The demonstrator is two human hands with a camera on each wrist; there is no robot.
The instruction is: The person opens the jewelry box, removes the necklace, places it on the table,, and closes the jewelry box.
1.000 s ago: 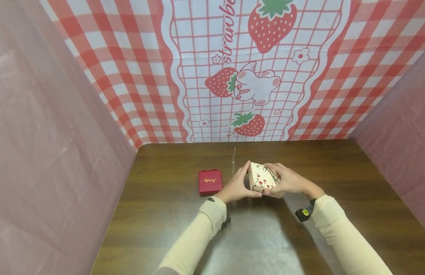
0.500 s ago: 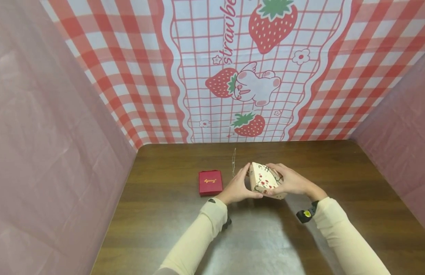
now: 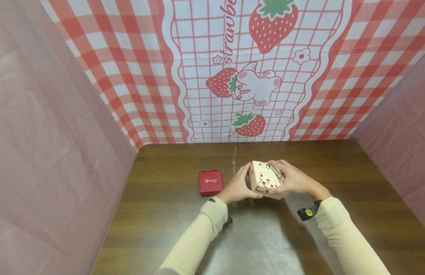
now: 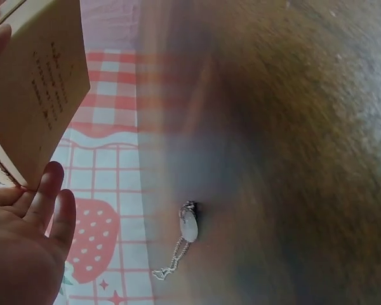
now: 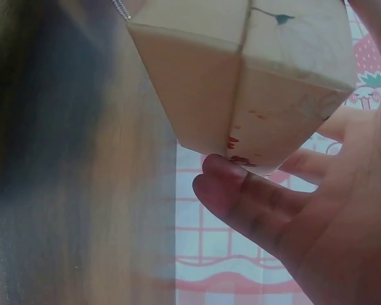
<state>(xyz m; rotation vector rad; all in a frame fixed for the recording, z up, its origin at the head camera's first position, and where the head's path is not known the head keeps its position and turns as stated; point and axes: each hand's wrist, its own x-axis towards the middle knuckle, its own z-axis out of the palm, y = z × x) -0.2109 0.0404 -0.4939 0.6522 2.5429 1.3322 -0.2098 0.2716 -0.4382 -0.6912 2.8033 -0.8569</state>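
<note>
Both hands hold a cream box [image 3: 265, 177] printed with red blossoms and dark branches, tilted over the table. My left hand [image 3: 237, 185] grips its left side, thumb at the near edge and fingers at the far edge. On the other side my right hand [image 3: 290, 180] curls round the box, thumb on the near part of the patterned face. In the left wrist view, a side of the box [image 4: 51, 82] bears columns of small dark writing. The right wrist view has a seam running down the box [image 5: 197, 82], between its two parts, with fingertips [image 5: 219, 181] under the edge.
A red gift box [image 3: 211, 182] with gold lettering lies on the wooden table [image 3: 164, 221], left of the left hand. Behind that hand lies a thin silver necklace [image 3: 234, 162] with a pale oval pendant [image 4: 188, 226]. A strawberry-print cloth [image 3: 195, 76] stands at the back.
The cream box has shifted slightly to the right and tilted a little, with both hands still on it. The red box and necklace stay where they were.
</note>
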